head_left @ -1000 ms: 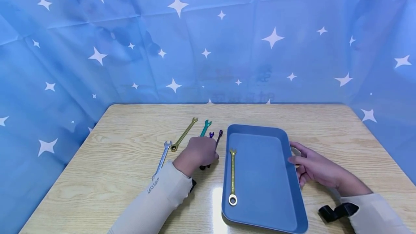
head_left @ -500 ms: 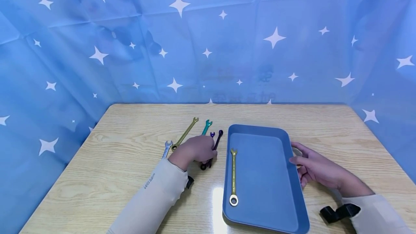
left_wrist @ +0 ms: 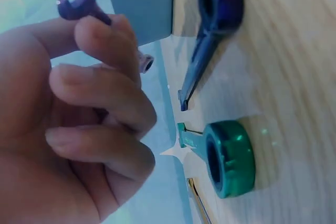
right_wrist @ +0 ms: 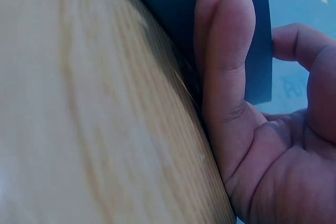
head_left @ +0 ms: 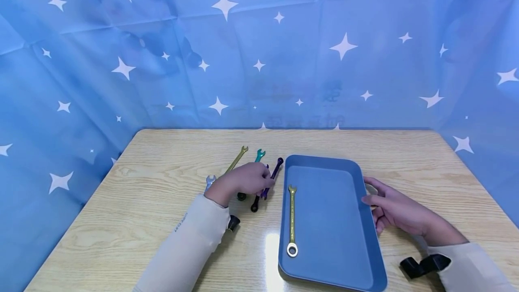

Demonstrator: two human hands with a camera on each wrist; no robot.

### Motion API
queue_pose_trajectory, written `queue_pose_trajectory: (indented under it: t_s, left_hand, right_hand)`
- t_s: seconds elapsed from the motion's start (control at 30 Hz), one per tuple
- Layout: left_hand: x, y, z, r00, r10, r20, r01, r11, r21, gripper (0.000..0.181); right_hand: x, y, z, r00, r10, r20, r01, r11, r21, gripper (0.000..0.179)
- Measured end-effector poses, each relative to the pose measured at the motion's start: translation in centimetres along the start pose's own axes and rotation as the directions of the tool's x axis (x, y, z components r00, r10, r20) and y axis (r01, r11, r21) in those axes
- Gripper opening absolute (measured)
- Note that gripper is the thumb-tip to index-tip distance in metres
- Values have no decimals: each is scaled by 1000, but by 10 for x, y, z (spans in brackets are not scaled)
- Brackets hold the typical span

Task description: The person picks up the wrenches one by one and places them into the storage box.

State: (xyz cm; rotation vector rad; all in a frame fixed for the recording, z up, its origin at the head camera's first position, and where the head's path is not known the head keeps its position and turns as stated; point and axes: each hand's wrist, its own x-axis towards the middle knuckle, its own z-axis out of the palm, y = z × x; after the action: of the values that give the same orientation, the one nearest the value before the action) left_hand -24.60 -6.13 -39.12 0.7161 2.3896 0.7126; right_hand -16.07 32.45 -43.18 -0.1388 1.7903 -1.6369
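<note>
My left hand (head_left: 249, 179) pinches a purple combination wrench (head_left: 277, 166), which slants close to the tray's left wall. In the left wrist view the open end of this purple wrench (left_wrist: 79, 1) sticks out above the curled fingers (left_wrist: 107, 93). Below the hand lies a second dark purple wrench (head_left: 254, 206), partly covered by it. A green wrench (left_wrist: 228, 158) is beside that one. My right hand (head_left: 399, 211) holds the right wall of the blue tray (head_left: 336, 220), thumb at the rim and fingers (right_wrist: 226, 66) against the outside. A gold wrench (head_left: 292, 220) lies inside the tray.
Left of the hand, another gold wrench (head_left: 237, 159) and a silver wrench (head_left: 210, 181) lie on the wooden table (head_left: 121, 220), both partly hidden by the arm. A blue star-patterned cloth (head_left: 259, 48) hangs behind the table.
My left hand has shifted slightly left and up in the head view, and the purple wrench has come away from the dark one beside it, moving toward the tray. The right hand stays put.
</note>
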Motion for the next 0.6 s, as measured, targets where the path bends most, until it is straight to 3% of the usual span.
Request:
queue_pose_trajectory:
  t_s: [0.2, 0.43, 0.6]
  left_hand:
    - [-1, 4, -2, 997, 58, -59, -64, 993, -98, 41]
    - [-5, 22, 4, 988, 134, -76, -145, 973, -178, 43]
    - [-6, 33, 14, 987, 127, -100, -144, 971, -192, 44]
  right_hand:
    - [0, 0, 0, 1000, -2, 2, 2, 1000, -2, 82]
    - [0, -1, -1, 1000, 6, 3, -6, 1000, 5, 83]
    - [1, -1, 0, 1000, -2, 17, 2, 1000, 15, 83]
